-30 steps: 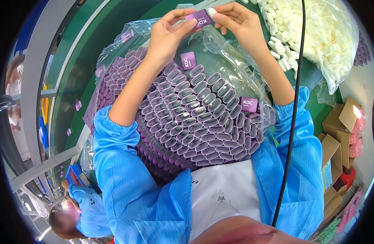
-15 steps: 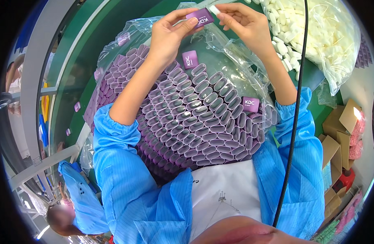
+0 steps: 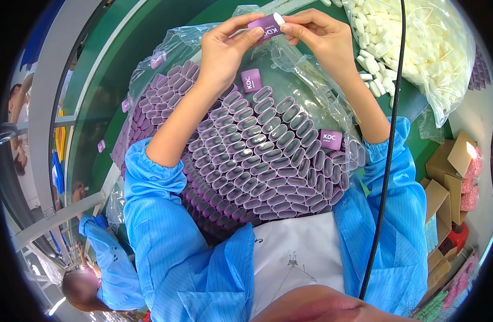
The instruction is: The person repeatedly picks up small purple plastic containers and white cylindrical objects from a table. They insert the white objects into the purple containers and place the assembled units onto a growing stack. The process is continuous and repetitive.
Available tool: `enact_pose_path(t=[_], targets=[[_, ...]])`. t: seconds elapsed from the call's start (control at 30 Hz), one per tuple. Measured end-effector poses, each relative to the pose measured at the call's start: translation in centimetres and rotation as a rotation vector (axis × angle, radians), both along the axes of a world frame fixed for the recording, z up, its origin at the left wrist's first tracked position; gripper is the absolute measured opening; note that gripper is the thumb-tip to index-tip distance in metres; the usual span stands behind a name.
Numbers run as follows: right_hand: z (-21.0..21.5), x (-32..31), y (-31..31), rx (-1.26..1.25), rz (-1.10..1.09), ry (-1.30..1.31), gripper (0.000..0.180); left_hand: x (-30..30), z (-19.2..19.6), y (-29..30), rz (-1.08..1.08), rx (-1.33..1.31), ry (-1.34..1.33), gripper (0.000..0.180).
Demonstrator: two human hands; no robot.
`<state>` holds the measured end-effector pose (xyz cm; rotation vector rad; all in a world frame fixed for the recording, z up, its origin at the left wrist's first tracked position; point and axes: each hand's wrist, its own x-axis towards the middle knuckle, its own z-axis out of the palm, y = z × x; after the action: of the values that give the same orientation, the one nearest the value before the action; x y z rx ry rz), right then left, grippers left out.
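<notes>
At the top centre my left hand (image 3: 222, 53) is closed around a small purple plastic shell (image 3: 267, 27), thumb on its front face. My right hand (image 3: 329, 48) pinches a white oval plastic cap (image 3: 279, 19) against the shell's right end. How deep the cap sits in the shell is hard to make out. Below my wrists spreads a mass of purple oval shells (image 3: 257, 139), packed upright with their hollow ends facing up. One loose purple shell (image 3: 251, 80) lies beyond the pack, and another shell (image 3: 330, 139) rests on its right side.
A clear bag of white caps (image 3: 407, 43) lies at the far right, several spilling out. Clear plastic film (image 3: 311, 80) surrounds the shells on the green table (image 3: 115, 80). A black cable (image 3: 392, 134) hangs across the right. Cardboard boxes (image 3: 442, 182) stand right; a co-worker in blue (image 3: 112, 268) is lower left.
My right hand has brought the white cap left and down onto the end of the purple shell. My left hand still grips the shell, barely moved.
</notes>
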<state>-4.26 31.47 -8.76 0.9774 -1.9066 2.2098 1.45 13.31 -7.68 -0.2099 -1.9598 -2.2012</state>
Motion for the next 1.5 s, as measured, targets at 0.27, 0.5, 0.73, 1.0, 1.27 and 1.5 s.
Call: enact_pose_path(t=[0.27, 0.5, 0.73, 1.0, 1.27, 1.5], targets=[[0.3, 0.2, -0.1, -0.035, -0.003, 0.057, 0.010, 0.1, 0.7, -0.7, 0.046, -0.290, 0.111, 0.026], [0.2, 0.8, 0.0, 0.169, -0.138, 0.028, 0.013, 0.3, 0.6, -0.1, -0.003, -0.272, 0.070, 0.026], [0.0, 0.7, -0.6, -0.046, 0.000, 0.135, 0.015, -0.1, 0.4, -0.2, -0.058, 0.176, -0.083, 0.028], [0.8, 0.8, -0.3, 0.104, -0.136, 0.422, 0.019, -0.7, 0.1, -1.9, -0.232, 0.199, -0.062, 0.032], [0.9, 0.9, -0.1, 0.238, -0.266, 0.668, 0.016, -0.5, 0.9, -1.5, -0.202, 0.105, -0.105, 0.034], [-0.3, 1.6, -1.3, -0.338, 0.233, -0.521, 0.037, 1.0, 6.8, 0.0, 0.237, -1.058, 0.604, 0.030]])
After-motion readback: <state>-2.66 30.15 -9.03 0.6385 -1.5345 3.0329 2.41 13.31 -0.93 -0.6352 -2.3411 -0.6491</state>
